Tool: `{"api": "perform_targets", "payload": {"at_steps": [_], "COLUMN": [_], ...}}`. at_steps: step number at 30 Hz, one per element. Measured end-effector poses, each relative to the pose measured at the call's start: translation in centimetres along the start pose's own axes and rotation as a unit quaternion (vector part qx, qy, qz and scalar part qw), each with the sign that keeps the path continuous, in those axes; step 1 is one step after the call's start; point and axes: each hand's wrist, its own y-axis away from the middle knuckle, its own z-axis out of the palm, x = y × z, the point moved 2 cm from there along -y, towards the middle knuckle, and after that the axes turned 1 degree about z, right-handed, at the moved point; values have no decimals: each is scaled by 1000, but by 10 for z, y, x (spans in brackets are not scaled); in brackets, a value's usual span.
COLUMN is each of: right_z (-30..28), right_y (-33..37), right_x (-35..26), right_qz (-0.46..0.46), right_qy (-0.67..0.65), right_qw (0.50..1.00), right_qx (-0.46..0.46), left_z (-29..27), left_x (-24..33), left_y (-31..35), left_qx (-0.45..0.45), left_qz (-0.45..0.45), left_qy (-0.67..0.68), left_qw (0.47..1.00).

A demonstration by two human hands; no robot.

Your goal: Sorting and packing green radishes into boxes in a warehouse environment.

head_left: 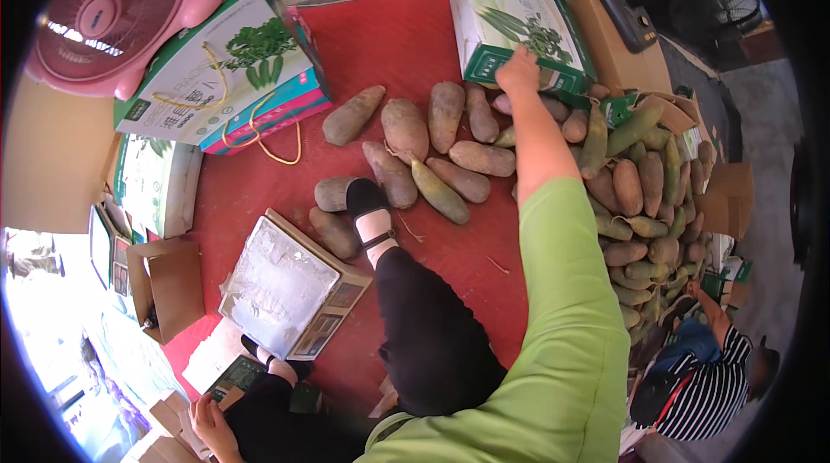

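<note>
Right arm at full reach to a printed carton, with roots and scale lying between it and the seated person.
The right hand (pixel 519 74), its fingers partly bent, meets the near edge of the green-and-white carton (pixel 526 18); whether it grips or merely touches cannot be told. The carton lies at the far side of the red floor covering (pixel 450 277), which probably explains the outstretched arm. The left hand (pixel 212 428) is loosely curled near the lap, beside cardboard pieces (pixel 173 420); any hold is unclear. The scale (pixel 281 286) sits close to the feet, platform upward, presumably so that it can be loaded easily. Loose roots (pixel 405 127) lie apart from the heap (pixel 644 186) at right, perhaps to keep each within easy grasp.
</note>
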Motion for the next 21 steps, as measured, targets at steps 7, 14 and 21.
{"api": "perform_targets", "payload": {"at_steps": [7,14,21], "right_z": [0,20,33], "right_y": [10,56,112], "right_x": [-12,-55,-109], "right_qz": [-48,-226,-393], "right_qy": [27,68,-113], "right_qw": [998,972,911], "right_qx": [9,15,54], "left_z": [2,3,8], "left_x": [21,26,19], "left_y": [-13,-16,-11], "left_qx": [-23,-16,-4], "left_qz": [0,18,55], "left_qy": [-5,4,-24], "left_qw": [1000,1000,998]}}
